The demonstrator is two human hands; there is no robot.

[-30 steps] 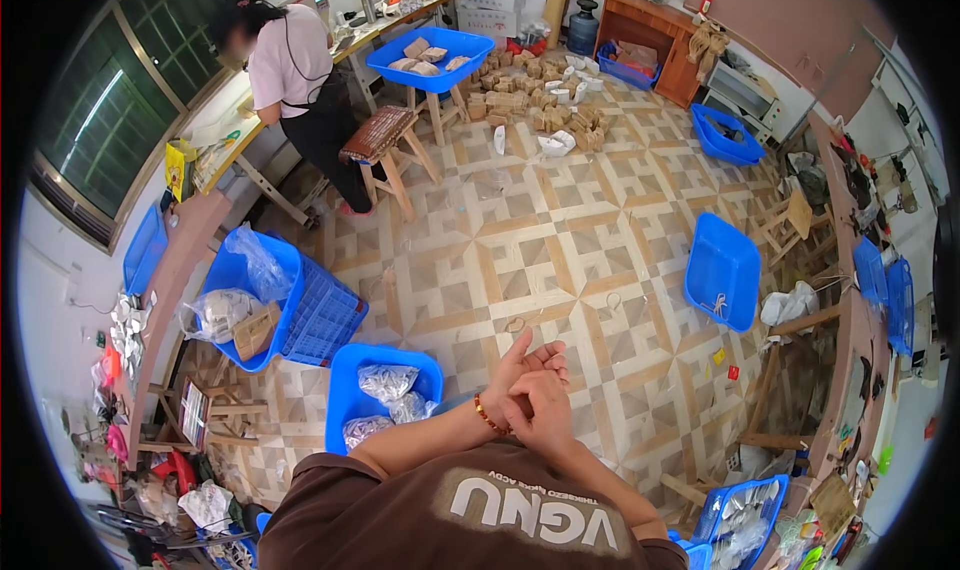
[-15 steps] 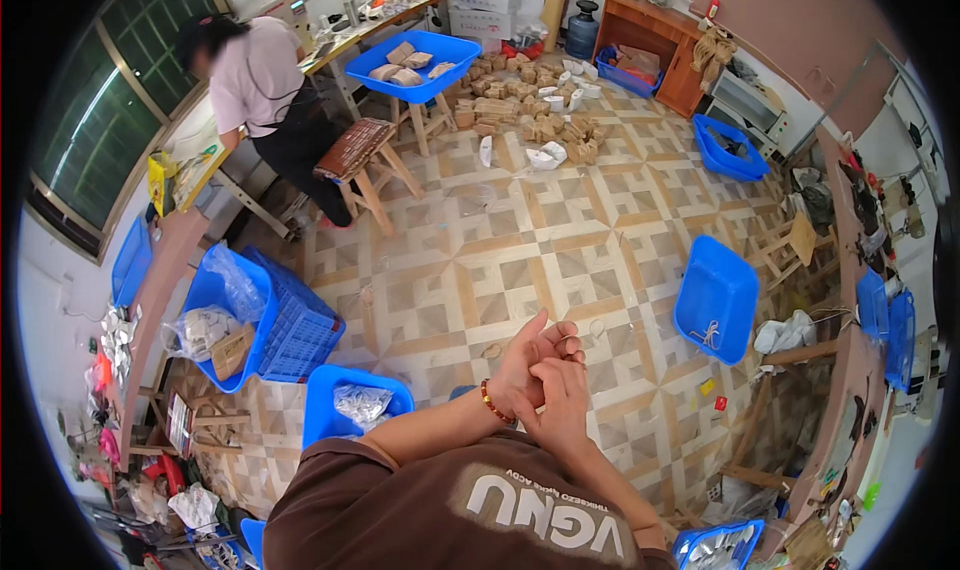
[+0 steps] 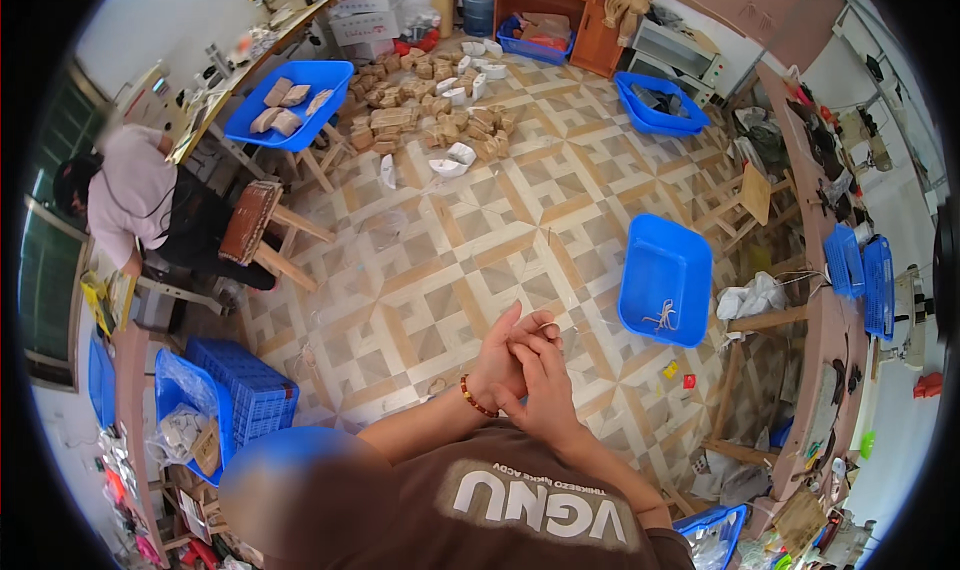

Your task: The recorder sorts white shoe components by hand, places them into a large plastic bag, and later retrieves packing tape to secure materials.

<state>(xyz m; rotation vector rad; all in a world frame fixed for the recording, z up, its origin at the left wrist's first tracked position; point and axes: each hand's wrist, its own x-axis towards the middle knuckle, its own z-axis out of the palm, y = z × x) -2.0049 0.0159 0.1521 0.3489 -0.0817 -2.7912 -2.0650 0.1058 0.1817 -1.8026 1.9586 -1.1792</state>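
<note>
My left hand (image 3: 497, 362) and my right hand (image 3: 545, 382) are pressed together in front of my chest, above the patterned tile floor (image 3: 450, 260). The fingers overlap, and the left hand's fingers point upward. A beaded bracelet (image 3: 474, 400) sits on my left wrist. A small pale loop-like speck shows at the fingertips; it is too small to tell what it is or whether a hand holds it. My brown shirt (image 3: 540, 505) fills the lower edge.
A blue tray (image 3: 665, 270) lies on the floor to the right. A blue crate (image 3: 250, 395) stands at the left. Far off are a heap of wooden blocks (image 3: 430, 120) and a blue tray of blocks (image 3: 290, 80). Another person (image 3: 130, 205) sits at the left beside a wooden stool (image 3: 255, 225).
The view has swung, so the crates and the seated person have slid left and down in the picture. My hands stay pressed together with only small finger shifts.
</note>
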